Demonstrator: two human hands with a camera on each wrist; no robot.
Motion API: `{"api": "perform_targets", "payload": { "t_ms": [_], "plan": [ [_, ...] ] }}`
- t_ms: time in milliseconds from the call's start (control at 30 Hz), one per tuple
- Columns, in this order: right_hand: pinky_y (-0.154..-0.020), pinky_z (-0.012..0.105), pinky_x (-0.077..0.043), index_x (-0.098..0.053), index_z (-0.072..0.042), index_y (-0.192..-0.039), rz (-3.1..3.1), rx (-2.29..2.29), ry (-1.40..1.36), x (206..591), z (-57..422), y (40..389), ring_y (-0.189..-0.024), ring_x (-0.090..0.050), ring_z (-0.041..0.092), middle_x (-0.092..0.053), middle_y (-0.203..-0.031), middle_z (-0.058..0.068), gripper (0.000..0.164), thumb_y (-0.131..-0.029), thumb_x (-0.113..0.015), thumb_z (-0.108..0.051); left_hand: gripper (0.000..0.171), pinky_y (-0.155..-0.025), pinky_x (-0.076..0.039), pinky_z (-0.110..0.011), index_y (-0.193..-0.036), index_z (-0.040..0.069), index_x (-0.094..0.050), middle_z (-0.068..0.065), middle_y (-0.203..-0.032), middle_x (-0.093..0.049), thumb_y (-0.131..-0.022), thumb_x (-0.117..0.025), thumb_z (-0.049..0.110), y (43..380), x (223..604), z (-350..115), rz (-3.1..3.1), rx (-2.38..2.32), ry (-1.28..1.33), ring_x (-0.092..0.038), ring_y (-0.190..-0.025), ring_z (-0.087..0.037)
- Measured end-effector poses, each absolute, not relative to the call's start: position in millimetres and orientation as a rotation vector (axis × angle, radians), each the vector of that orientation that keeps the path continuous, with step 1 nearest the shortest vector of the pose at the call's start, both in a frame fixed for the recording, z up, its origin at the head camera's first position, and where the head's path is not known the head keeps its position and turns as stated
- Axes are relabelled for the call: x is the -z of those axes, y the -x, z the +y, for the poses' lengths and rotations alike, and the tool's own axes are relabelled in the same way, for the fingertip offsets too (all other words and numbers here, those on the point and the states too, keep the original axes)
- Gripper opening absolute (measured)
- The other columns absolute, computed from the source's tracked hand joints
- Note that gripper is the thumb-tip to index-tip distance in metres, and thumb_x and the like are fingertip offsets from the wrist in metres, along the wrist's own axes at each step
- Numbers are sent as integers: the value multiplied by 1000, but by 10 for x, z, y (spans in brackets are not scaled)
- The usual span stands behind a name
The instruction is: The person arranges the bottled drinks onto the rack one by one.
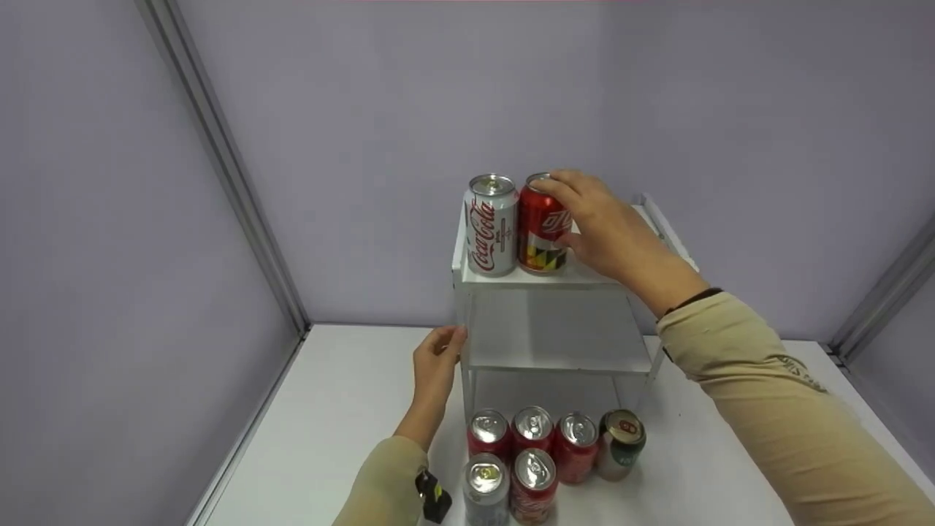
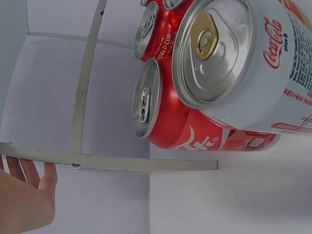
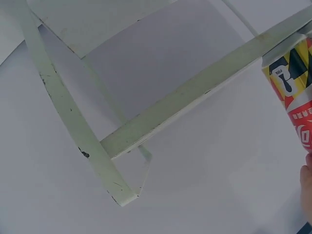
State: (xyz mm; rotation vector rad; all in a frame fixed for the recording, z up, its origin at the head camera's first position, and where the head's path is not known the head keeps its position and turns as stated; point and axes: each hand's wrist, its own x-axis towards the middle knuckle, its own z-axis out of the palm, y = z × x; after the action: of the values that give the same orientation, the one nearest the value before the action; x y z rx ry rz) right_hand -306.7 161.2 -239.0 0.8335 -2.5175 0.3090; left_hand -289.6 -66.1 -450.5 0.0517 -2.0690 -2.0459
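Currently, the right grip [image 1: 605, 228] is grasping the red can [image 1: 537, 237] from above, apparently for aligning it upright atop the shelf [image 1: 559, 329] beside the white can [image 1: 491, 230]; the left grip [image 1: 437, 361] is pinching the post [image 2: 117, 163], likely for steadying it.

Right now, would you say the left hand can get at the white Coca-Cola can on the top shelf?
Probably yes: the left hand is lower, at the rack's left post, but only the shelf's low rim stands left of the white can.
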Motion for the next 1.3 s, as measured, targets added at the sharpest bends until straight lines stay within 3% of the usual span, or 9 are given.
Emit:
{"api": "perform_targets", "payload": {
  "t_ms": [267,500,800,1300],
  "plan": [
    [-98,45,-38,-45,-11,-131,-2388,-287,-842,2436,1564,3058,-123,-40,30,-46,-129,14,68,-72,-79,-6,39,-87,-48,-34,-103,4,-63,-6,-102,-64,-89,-60,40,2885,4509,-680,-2080,2035,-41,-59,-98,-19],
    [-95,46,-41,-46,-12,-131,-2371,-247,-753,2462,1489,3030,-119,-42,32,-47,-125,17,67,-73,-79,-13,40,-89,-47,-34,-107,4,-63,-8,-106,-63,-89,-58,41,2875,4512,-685,-2095,2044,-37,-58,-102,-18],
    [-101,47,-34,-40,-14,-137,-2367,-200,-674,2537,1418,3000,-123,-37,34,-41,-132,19,73,-75,-78,-18,41,-90,-46,-35,-108,-1,-60,-17,-110,-61,-91,-57,37,2865,4499,-686,-2095,2071,-35,-58,-102,-22],
    [-104,49,-29,-27,-21,-145,-2267,-166,-766,2699,1544,2899,-133,-27,32,-28,-146,13,75,-84,-68,-33,27,-76,-50,-29,-100,4,-61,-5,-96,-63,-94,-55,30,2900,4503,-742,-2172,1830,77,-59,-92,-28]
  ]
}}
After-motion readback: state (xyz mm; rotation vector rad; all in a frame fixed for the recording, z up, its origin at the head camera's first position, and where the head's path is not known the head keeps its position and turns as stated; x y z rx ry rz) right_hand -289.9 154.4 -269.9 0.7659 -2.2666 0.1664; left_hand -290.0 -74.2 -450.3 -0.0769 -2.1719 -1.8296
